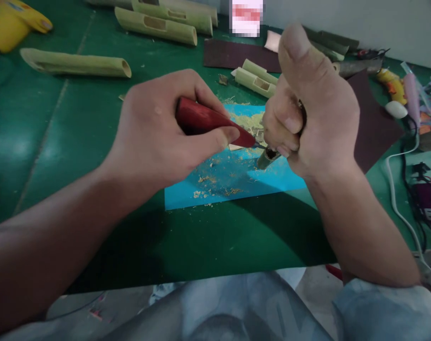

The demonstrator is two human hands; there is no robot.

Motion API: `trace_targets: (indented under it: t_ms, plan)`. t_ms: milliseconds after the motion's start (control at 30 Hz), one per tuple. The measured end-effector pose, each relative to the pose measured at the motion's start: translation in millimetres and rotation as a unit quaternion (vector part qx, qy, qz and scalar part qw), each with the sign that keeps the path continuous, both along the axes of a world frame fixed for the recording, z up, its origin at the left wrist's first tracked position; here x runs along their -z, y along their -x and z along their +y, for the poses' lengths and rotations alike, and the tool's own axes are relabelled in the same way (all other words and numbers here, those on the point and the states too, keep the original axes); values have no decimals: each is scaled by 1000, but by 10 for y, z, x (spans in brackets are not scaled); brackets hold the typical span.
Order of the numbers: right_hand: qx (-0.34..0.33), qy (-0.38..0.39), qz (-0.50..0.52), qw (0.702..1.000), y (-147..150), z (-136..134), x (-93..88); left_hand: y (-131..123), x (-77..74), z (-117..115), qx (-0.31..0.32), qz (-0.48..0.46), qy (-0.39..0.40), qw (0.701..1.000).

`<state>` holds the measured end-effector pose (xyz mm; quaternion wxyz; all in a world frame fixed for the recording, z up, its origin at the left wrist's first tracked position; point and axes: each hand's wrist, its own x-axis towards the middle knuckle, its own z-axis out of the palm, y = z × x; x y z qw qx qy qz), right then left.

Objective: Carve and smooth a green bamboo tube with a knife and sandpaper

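My left hand (165, 132) is wrapped around the red handle (204, 118) of a carving tool. Its short metal tip reaches a hollow bamboo tube (266, 160), at the edge of a dark opening. Around that tube my right hand (315, 104) is closed, thumb pointing up, and hides most of it. Both hands are over a blue sheet (179, 198) strewn with pale shavings (233, 191). Whether the blade's end is inside the opening is hard to make out.
Several bamboo tubes with cut slots (158, 27) lie at the back of the green table (126, 255). One slanted tube (76, 64) rests at left. A yellow glue gun (16, 23) is at far left. Brown sheets (371, 118) and a white cable (393, 189) are at right.
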<state>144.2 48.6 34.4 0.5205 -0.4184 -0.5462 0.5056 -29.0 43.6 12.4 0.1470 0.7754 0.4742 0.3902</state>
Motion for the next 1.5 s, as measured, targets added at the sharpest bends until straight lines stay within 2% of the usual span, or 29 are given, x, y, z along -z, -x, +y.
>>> trace_targets:
  t_ms: [133, 233, 300, 333, 467, 533, 633, 733, 833, 967, 1133, 1200, 1267, 1400, 1500]
  plan:
    - [-7, -11, -2, 1000, -24, 0, 19, 5, 50, 74, -16, -15, 14, 1000]
    - [-9, -11, -15, 1000, -61, -3, 21, 17, 158, 116, -23, -77, 93, 992]
    - [-34, -6, -27, 999, -92, 0, 21, 20, 236, 105, -19, -119, 141, 983]
    - [-35, -3, -27, 999, -110, 5, 24, 19, 266, 84, -19, -134, 134, 982]
    - [6, -2, 9, 1000, -198, 67, 35, -2, 301, -44, -20, -142, -2, 990]
    - [-6, 14, 27, 1000, -261, 119, 24, -12, 296, -91, -12, -137, 2, 990]
    - [-4, 83, 59, 995, -362, 198, -21, -13, 309, -121, 2, -148, 26, 989]
    - [-46, 125, 132, 982, -453, 273, -47, 8, 308, -143, 11, -136, 8, 991]
    - [-113, 182, 259, 942, -527, 361, 3, 37, 253, -171, 37, -130, -39, 990]
    - [-159, 255, 400, 866, -592, 477, 152, 63, 187, -167, 112, -75, -93, 986]
    - [-182, 261, 532, 785, -658, 542, 234, 95, 249, -107, 160, 17, -188, 969]
    - [-202, 288, 537, 767, -673, 543, 222, 110, 295, -91, 159, 64, -216, 961]
    - [-203, 291, 511, 783, -666, 534, 212, 115, 343, -84, 156, 107, -231, 954]
    - [-142, 266, 435, 848, -607, 497, 242, 93, 429, -78, 137, 170, -277, 936]
    - [-116, 257, 416, 865, -576, 475, 269, 79, 470, -72, 139, 186, -300, 925]
